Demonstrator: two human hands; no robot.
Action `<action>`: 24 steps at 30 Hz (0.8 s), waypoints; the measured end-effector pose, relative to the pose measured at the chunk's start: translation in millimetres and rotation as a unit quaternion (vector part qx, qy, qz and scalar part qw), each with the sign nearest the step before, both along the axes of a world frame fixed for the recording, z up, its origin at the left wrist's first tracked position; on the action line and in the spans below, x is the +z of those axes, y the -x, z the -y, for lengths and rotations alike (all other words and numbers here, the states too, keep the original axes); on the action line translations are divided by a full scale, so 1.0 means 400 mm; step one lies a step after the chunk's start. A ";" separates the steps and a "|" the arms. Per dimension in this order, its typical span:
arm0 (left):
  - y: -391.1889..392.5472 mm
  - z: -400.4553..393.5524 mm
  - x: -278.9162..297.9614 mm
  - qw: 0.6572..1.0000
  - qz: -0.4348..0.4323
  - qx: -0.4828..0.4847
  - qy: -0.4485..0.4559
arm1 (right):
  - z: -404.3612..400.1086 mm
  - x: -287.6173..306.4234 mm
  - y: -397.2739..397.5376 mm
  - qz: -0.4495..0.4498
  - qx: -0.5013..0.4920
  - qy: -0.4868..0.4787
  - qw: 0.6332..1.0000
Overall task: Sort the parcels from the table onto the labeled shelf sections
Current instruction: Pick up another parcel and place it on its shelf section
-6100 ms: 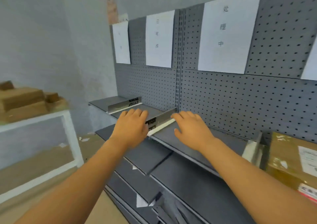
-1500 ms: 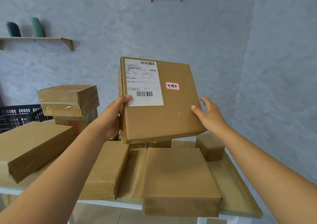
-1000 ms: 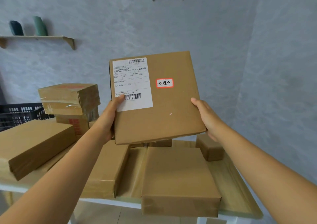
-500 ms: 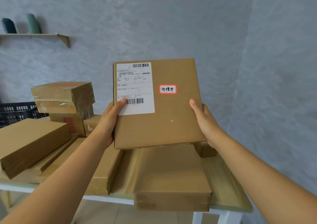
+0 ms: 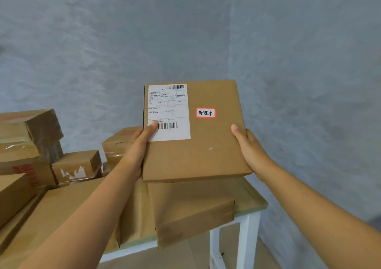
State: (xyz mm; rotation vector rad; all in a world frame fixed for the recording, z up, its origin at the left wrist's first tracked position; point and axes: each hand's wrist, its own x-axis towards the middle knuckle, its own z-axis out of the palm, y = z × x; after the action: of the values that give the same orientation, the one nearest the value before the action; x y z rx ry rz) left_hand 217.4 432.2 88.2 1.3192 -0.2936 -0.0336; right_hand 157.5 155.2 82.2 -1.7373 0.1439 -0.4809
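- Grey textured walls meet in a corner behind a white-legged table point(image 5: 250, 223) that carries a crowd of brown cardboard parcels.
- Above the table's near right part, lifted clear of it, is a flat square parcel point(image 5: 198, 141), tilted so its top face looks at the camera.
- The left hand point(image 5: 138, 145) grips the flat square parcel's left edge, thumb laid over the lower corner of the white shipping label point(image 5: 169, 112); the other fingers are hidden behind the parcel.
- The right hand point(image 5: 247, 147) grips the right edge, thumb on the face and fingers curled underneath.
- Right of the shipping label sits a red-bordered sticker point(image 5: 205, 112) handwritten 处理中; I judge this the mark to match against a shelf section.
- The step in hand looks like reading the sticker before carrying. Doing it well means keeping the face turned up and the thumbs off the sticker.
- Directly below the flat square parcel lies a wrapped parcel point(image 5: 191, 209) that overhangs the table's front edge; lifting straight up before turning away would avoid nudging it.
- Left of the flat square parcel stand a taped stack point(image 5: 28, 137) and a small box point(image 5: 77, 165); no shelf sections are in view, so a turn is likely needed.
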 end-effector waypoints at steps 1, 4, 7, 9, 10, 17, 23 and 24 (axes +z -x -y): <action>0.001 0.009 -0.003 1.000 0.000 -0.027 -0.001 | 0.002 -0.004 0.031 0.002 -0.026 -0.002 1.000; 0.015 0.042 -0.017 0.994 0.000 -0.107 -0.003 | 0.007 -0.019 0.140 -0.006 -0.094 -0.003 0.996; 0.051 0.089 -0.026 0.986 -0.011 -0.166 -0.002 | 0.015 -0.034 0.274 -0.019 -0.174 0.014 0.984; 0.091 0.137 -0.031 0.974 -0.021 -0.224 -0.004 | 0.024 -0.036 0.373 -0.029 -0.216 0.018 0.976; 0.116 0.164 -0.032 0.968 -0.025 -0.248 -0.002 | 0.031 -0.033 0.424 -0.032 -0.231 0.013 0.972; 0.362 0.363 -0.014 0.937 -0.027 -0.347 -0.002 | 0.094 0.004 0.799 -0.027 -0.321 0.006 0.947; 0.623 0.497 0.007 0.905 0.008 -0.424 0.013 | 0.126 0.019 1.129 -0.010 -0.388 0.014 0.922; 0.672 0.517 0.005 0.901 0.006 -0.433 0.015 | 0.132 0.020 1.184 -0.012 -0.397 0.015 0.918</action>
State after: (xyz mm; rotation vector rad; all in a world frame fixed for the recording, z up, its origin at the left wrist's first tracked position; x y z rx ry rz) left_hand -51.3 225.3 90.2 1.0673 -0.8702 -0.7702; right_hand -316.2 102.2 90.1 -1.6640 0.8854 -1.0502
